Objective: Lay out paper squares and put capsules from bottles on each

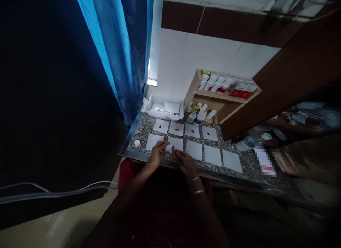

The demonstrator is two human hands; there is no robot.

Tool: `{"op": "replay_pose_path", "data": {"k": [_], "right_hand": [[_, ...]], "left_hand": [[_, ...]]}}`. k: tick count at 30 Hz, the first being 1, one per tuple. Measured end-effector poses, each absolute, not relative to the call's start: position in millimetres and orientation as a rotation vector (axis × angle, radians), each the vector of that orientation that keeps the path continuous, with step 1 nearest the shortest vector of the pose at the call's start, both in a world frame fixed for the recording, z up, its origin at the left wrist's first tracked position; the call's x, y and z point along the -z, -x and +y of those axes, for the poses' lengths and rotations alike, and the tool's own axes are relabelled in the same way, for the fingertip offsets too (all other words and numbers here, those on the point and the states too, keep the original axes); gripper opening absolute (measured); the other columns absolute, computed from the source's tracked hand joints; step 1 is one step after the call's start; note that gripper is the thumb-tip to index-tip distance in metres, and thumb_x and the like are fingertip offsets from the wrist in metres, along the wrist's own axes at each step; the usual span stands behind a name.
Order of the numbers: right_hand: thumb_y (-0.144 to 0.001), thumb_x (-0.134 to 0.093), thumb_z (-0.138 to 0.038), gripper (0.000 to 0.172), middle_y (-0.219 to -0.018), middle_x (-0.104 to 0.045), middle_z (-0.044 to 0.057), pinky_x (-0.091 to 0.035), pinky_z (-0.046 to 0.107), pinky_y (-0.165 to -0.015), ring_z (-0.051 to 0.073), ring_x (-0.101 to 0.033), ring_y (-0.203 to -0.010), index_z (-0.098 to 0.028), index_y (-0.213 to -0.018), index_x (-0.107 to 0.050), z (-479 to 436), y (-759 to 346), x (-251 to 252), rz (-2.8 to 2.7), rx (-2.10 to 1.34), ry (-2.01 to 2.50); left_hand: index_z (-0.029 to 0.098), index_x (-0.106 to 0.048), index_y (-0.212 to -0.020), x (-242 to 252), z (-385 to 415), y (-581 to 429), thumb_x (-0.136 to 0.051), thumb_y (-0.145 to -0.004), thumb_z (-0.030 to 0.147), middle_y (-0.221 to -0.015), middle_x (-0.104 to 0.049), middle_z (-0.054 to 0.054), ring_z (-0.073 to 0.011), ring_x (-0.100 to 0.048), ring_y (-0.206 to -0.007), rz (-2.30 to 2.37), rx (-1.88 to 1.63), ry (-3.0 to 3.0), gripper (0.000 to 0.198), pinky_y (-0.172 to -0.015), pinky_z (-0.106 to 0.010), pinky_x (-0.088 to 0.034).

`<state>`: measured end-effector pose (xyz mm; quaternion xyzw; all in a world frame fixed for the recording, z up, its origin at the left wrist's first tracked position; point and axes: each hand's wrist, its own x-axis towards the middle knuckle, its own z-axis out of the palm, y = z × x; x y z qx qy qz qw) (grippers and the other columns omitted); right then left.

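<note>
My left hand [157, 154] is curled round a small white bottle [168, 147] at the near edge of a speckled stone counter [241, 154]. My right hand [184, 161], with two bangles on the wrist, pinches a small dark capsule [173, 148] right at the bottle's mouth. Both hands hover over a white paper square [176, 143] in the near row. Several more paper squares lie in two rows; the far ones, such as one paper square [161, 125], carry small dark capsules. A white cap [136, 143] lies on the counter to the left.
A white tray [163, 106] with paper pieces stands at the back left. A wooden shelf [223, 96] holds white bottles and red boxes, with more bottles [198, 115] below. A blue curtain [125, 52] hangs on the left. A plastic bottle [249, 143] lies at the right.
</note>
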<state>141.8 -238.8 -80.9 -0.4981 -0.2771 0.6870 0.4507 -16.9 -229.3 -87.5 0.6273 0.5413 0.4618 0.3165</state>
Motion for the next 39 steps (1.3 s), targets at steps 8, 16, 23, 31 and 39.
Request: {"op": "replay_pose_path", "data": {"k": [8,16,23,31,39], "right_hand": [[-0.064,-0.067,-0.033,0.018,-0.057,-0.065,-0.001,-0.041,0.024,-0.043,0.012,-0.054,-0.043,-0.017,-0.071,-0.066,-205,-98,78,-1.203,-1.456,1.347],[-0.075,-0.059,-0.024,0.012,-0.079,-0.071,0.004,-0.042,0.025,-0.071,0.017,-0.062,-0.077,-0.02,-0.073,-0.071,-165,-40,99,-2.189,-0.764,1.515],[-0.08,-0.053,-0.02,0.017,-0.09,-0.069,0.009,-0.04,0.026,-0.073,0.018,-0.059,-0.085,-0.018,-0.085,-0.07,-166,-30,105,-2.335,-0.657,1.61],[-0.076,-0.056,-0.022,0.015,-0.087,-0.07,0.006,-0.042,0.026,-0.076,0.017,-0.061,-0.081,-0.017,-0.083,-0.069,-173,-45,97,-2.075,-0.785,1.524],[-0.069,-0.061,-0.05,0.039,-0.057,-0.065,0.002,-0.043,0.024,-0.046,0.013,-0.055,-0.048,-0.013,-0.08,-0.068,-223,-115,77,-1.146,-1.553,1.302]], "left_hand": [[0.02,-0.067,-0.099,111,-279,31,-0.069,-0.064,0.022,-0.103,-0.063,-0.006,-0.0219,-0.057,-0.097,1.52,-1.421,-1.218,0.035,-0.088,-0.036,-0.044],[0.019,-0.066,-0.101,116,-295,44,-0.07,-0.064,0.029,-0.106,-0.063,-0.007,-0.0231,-0.057,-0.101,1.565,-1.503,-1.136,0.038,-0.091,-0.039,-0.042],[0.02,-0.066,-0.1,112,-296,48,-0.07,-0.064,0.03,-0.106,-0.063,-0.007,-0.0237,-0.057,-0.101,1.578,-1.489,-1.118,0.038,-0.092,-0.04,-0.042],[0.018,-0.066,-0.1,113,-294,47,-0.069,-0.064,0.026,-0.107,-0.062,-0.007,-0.0232,-0.056,-0.101,1.541,-1.501,-1.109,0.037,-0.092,-0.039,-0.042],[0.023,-0.062,-0.109,95,-264,36,-0.06,-0.072,0.012,-0.106,-0.059,-0.006,-0.0205,-0.055,-0.1,1.531,-1.283,-1.584,0.039,-0.088,-0.037,-0.045]]}}
